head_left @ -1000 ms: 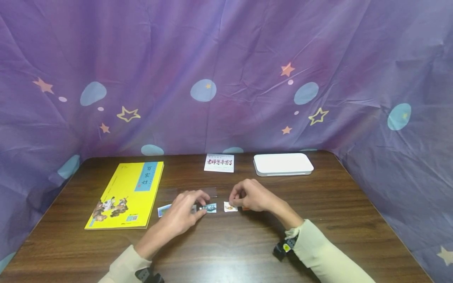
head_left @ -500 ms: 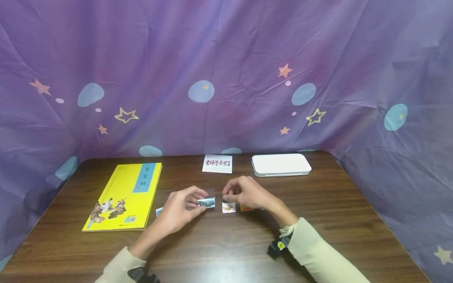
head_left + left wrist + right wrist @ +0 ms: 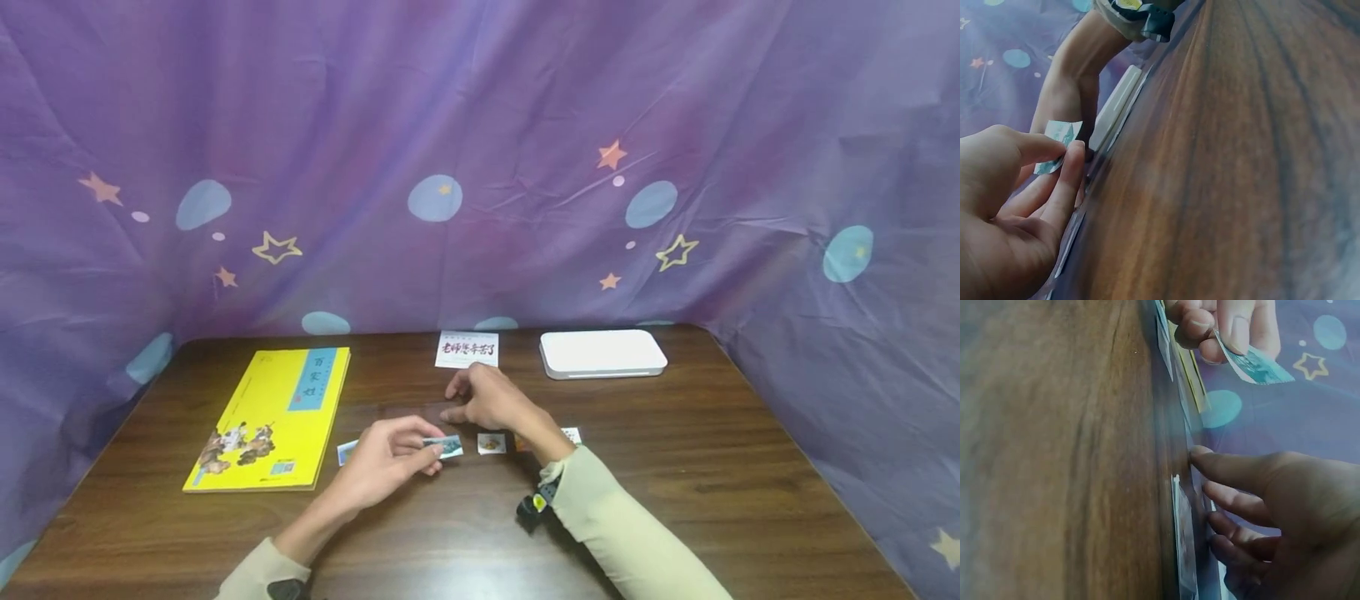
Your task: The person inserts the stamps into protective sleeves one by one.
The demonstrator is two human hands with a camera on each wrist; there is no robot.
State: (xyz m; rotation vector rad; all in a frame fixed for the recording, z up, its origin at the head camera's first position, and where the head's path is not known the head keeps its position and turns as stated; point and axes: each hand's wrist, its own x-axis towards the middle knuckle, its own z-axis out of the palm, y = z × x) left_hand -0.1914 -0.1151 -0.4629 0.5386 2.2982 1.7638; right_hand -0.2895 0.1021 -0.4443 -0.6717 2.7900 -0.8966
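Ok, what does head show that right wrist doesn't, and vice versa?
Only head: the white case and both pale sleeves. Only right wrist: the curve in the teal slip and the inner side of the right hand. Both: the left hand pinching that slip, the yellow book (just its edge from the wrist) and the patterned curtain.

- Left hand [image 3: 390, 458] now holds the small teal-and-white rectangular paper slip [image 3: 451, 447] raised.
- Right hand [image 3: 491, 400] has shifted toward ten o'clock, uncovering a small white paper slip [image 3: 572, 435] at its four o'clock.
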